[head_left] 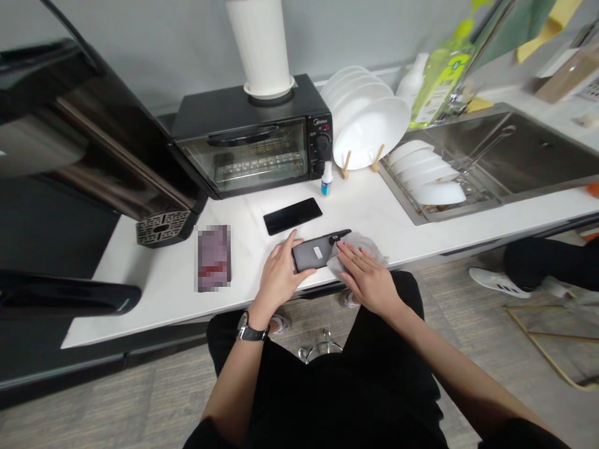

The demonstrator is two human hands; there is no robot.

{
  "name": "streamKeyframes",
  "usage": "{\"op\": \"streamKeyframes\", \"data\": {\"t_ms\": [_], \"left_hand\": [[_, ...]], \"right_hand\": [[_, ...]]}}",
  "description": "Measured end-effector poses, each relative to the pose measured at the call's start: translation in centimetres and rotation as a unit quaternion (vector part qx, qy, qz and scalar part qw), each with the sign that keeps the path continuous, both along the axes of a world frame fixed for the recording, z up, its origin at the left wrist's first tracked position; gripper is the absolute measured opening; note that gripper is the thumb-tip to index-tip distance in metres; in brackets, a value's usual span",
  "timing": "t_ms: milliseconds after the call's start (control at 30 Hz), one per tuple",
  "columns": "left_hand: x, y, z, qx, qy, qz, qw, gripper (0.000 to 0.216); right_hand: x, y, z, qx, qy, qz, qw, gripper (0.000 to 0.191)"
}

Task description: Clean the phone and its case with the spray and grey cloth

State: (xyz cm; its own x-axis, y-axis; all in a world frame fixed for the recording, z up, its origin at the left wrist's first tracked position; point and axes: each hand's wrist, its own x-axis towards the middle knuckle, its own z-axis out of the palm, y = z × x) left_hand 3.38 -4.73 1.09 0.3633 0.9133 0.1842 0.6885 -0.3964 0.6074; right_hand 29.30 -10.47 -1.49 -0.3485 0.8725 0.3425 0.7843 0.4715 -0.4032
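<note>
A dark grey phone [311, 254] lies on the white counter with its back and camera lenses facing up. My left hand [276, 274] grips its left end between thumb and fingers, steadying it near the counter's front edge. Under the fingers of my right hand [367, 274] is a thin whitish wipe [362, 242], pressed over the camera end of the phone. Just behind lies a second item, a flat black phone or glass panel [292, 216]. A small white spray bottle [326, 179] with a blue label stands beyond it.
A pixelated purple packet [214, 259] lies to the left, near a black drinks machine [163, 227]. Behind stand a toaster oven [253, 143] and white plates [369, 134] on a rack. A sink [528, 156] is at right, and another person's shoe [498, 282] is below it.
</note>
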Motion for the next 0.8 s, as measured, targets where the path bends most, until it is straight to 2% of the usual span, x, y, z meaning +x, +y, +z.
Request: {"op": "streamKeyframes", "data": {"t_ms": [133, 333, 467, 633, 800], "left_hand": [[0.0, 0.0, 0.1, -0.003, 0.001, -0.004, 1.0, 0.108], [0.0, 0.0, -0.1, 0.001, -0.008, -0.009, 1.0, 0.111], [0.0, 0.0, -0.3, 0.005, -0.011, -0.012, 1.0, 0.113], [0.0, 0.0, -0.6, 0.014, -0.025, -0.018, 0.999, 0.104], [-0.4, -0.3, -1.0, 0.034, -0.064, -0.023, 0.997, 0.081]], "right_hand": [[0.0, 1.0, -0.2, -0.002, 0.016, -0.047, 0.999, 0.054], [-2.2, 2.9, 0.3, 0.002, 0.053, -0.131, 0.99, 0.053], [-4.4, 3.6, 0.3, -0.003, 0.054, -0.154, 0.987, 0.064], [-9.0, 4.0, 0.0, -0.001, 0.064, -0.141, 0.988, 0.075], [-13.0, 3.7, 0.7, -0.019, 0.066, -0.087, 0.994, 0.063]]}}
